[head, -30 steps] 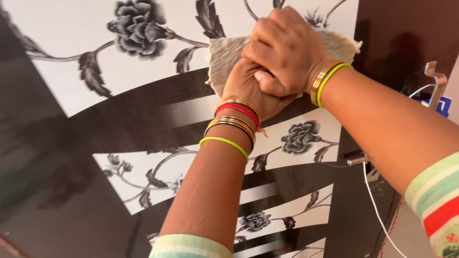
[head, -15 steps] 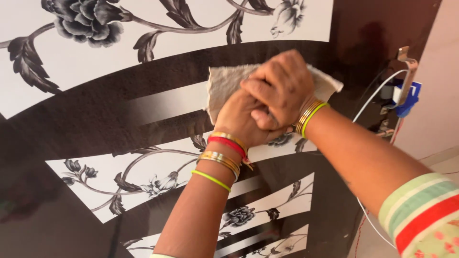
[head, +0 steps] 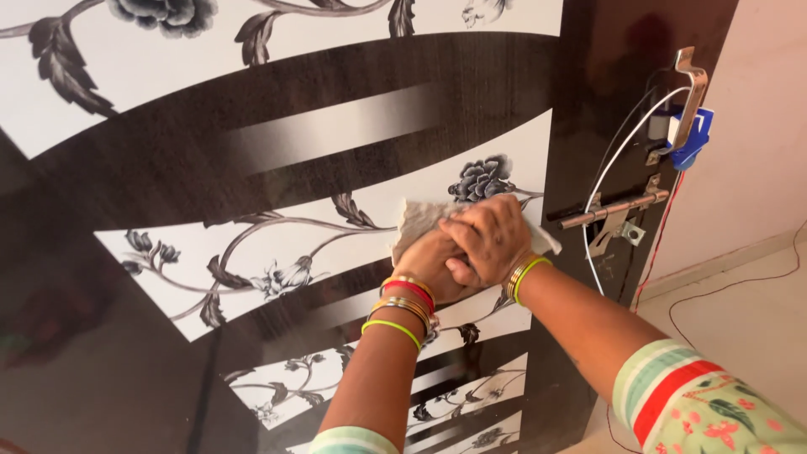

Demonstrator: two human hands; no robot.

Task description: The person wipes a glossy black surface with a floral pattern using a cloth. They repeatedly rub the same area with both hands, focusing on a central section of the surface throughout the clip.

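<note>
- The cloth (head: 414, 220), a pale beige rag, lies flat against the glossy door panel (head: 252, 151), on the white band with the grey flower print, just below a printed rose.
- The left hand (head: 429, 265) presses the cloth to the door with its palm; its fingers are hidden under the other hand, so how far they curl into the fabric cannot be told.
- The right hand (head: 487, 237) lies stacked on top of the left, fingers folded over its back, pressing down rather than pinching.
- Only two corners of the cloth show, one up and left of the hands, one to the right.
- It looks soft, light and limp, likely to bunch and fold, so a flat palm over its middle should hold it best.
- The laminate looks slick; the rag will probably slide easily and could slip out if pressure eases.
- A metal slide bolt (head: 612, 207) and a white cable (head: 618, 155) sit near, to the right.
</note>
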